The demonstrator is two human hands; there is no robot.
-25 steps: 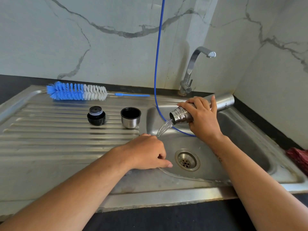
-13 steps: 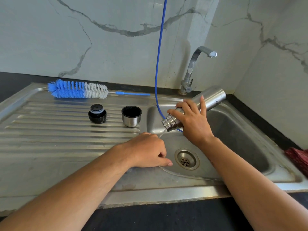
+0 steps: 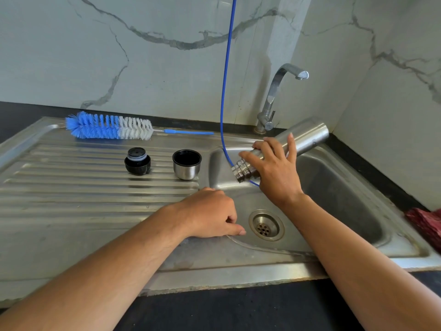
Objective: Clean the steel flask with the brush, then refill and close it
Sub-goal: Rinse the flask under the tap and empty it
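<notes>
The right hand (image 3: 274, 173) grips the steel flask (image 3: 303, 137) tilted mouth-down over the sink (image 3: 346, 194); no water shows. The left hand (image 3: 210, 213) rests loosely curled, empty, on the rim. Stopper (image 3: 137, 161), cup lid (image 3: 186, 164) and bottle brush (image 3: 109, 126) lie left; refilling and closing seem left.

flask (image 3: 303, 137) | tipped steeper, base raised, mouth lowered over basin | water stream stopped, seemingly emptied | right hand (image 3: 274, 168) kept gripping neck

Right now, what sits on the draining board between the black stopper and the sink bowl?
In the head view, the steel cup stands upright, mouth up, between the black stopper and the sink bowl.
</notes>
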